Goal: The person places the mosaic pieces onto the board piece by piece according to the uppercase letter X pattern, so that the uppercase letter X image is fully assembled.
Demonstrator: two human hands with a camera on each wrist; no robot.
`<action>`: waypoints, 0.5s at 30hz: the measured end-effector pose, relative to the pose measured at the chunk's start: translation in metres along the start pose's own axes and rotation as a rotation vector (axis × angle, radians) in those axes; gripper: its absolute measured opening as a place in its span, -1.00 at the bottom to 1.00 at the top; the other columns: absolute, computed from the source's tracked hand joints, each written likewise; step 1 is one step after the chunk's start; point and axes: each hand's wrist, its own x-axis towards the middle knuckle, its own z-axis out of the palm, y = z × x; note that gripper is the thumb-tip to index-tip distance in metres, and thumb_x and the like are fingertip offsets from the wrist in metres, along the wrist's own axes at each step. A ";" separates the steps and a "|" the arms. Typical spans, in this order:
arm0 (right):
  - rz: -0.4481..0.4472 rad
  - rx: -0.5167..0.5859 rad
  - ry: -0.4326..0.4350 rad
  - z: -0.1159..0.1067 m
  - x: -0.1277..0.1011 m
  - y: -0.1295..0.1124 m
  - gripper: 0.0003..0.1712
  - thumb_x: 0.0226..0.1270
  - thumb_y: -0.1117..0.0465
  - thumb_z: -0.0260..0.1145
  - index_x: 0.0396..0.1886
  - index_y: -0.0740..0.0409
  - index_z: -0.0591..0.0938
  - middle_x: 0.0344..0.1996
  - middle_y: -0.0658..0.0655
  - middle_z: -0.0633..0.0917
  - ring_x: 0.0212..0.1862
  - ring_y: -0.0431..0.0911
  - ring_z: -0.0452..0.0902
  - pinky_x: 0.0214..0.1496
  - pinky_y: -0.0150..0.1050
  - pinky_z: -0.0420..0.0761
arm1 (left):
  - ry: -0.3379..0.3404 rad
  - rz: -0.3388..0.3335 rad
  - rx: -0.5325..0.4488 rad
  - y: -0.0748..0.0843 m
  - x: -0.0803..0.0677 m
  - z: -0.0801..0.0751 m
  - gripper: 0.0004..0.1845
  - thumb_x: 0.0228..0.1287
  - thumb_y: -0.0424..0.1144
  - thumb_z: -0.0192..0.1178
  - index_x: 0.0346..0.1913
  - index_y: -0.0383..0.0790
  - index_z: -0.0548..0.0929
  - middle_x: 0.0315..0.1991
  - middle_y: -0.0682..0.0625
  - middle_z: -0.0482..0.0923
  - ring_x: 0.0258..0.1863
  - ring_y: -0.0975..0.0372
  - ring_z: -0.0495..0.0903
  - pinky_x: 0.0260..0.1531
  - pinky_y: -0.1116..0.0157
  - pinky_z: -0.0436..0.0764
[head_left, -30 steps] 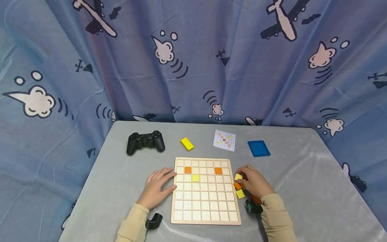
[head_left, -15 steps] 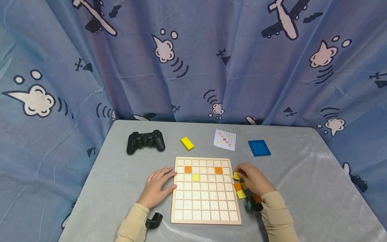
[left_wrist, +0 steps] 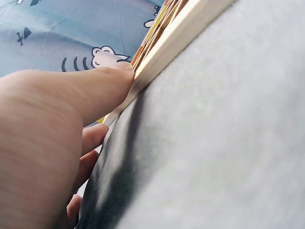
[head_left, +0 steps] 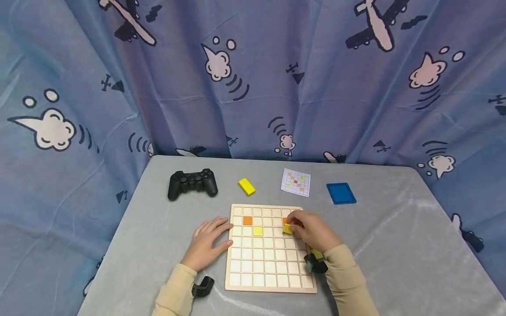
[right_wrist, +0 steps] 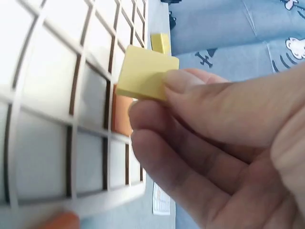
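A wooden grid board [head_left: 264, 266] lies on the grey table. My left hand [head_left: 207, 245] rests at its left edge, fingers extended; the left wrist view shows the thumb [left_wrist: 105, 88] touching the board's side. My right hand [head_left: 315, 231] is over the board's upper right and pinches a yellow square tile [head_left: 287, 228] between thumb and fingers. In the right wrist view that tile [right_wrist: 145, 74] is tilted above the grid, apart from it. Set in the grid are an orange tile [head_left: 247, 220], a yellow tile [head_left: 258, 231] and a second orange tile [right_wrist: 122, 114], partly hidden by my right hand in the head view.
Loose tiles [head_left: 317, 253] lie right of the board, mostly hidden under my right wrist. Behind the board are a black game controller [head_left: 192, 183], a yellow block [head_left: 247, 186], a printed pattern card [head_left: 295, 182] and a blue square tray [head_left: 341, 193]. A blue curtain [head_left: 253, 87] hangs behind.
My right hand has picked up a yellow tile from the pile right of the board and carried it left over the grid. The left hand has stayed at the board's edge.
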 end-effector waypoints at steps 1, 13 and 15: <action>-0.002 0.000 0.000 0.001 0.001 -0.001 -0.84 0.20 0.41 0.35 -0.26 0.13 0.63 -0.38 -0.05 0.63 -0.34 -0.22 0.46 -0.26 -0.34 0.60 | -0.002 0.001 0.001 0.000 0.001 0.000 -0.51 0.27 0.04 0.22 0.26 0.08 0.51 0.37 0.04 0.34 0.43 0.10 0.18 0.44 -0.01 -0.03; 0.014 0.011 -0.029 0.015 0.010 -0.007 -0.91 0.23 0.33 0.35 -0.33 0.07 0.62 -0.37 -0.05 0.64 -0.34 -0.21 0.45 -0.23 -0.29 0.61 | -0.006 -0.007 0.005 0.001 0.002 0.001 -0.51 0.28 0.03 0.21 0.25 0.07 0.52 0.37 0.04 0.34 0.43 0.10 0.17 0.44 0.00 -0.04; 0.011 0.014 -0.037 0.018 0.010 -0.009 -0.90 0.22 0.34 0.36 -0.33 0.07 0.62 -0.37 -0.07 0.64 -0.34 -0.21 0.45 -0.21 -0.29 0.62 | 0.005 -0.002 0.003 0.001 0.001 0.001 -0.52 0.27 0.03 0.22 0.25 0.06 0.52 0.36 0.03 0.35 0.43 0.09 0.18 0.44 -0.02 -0.03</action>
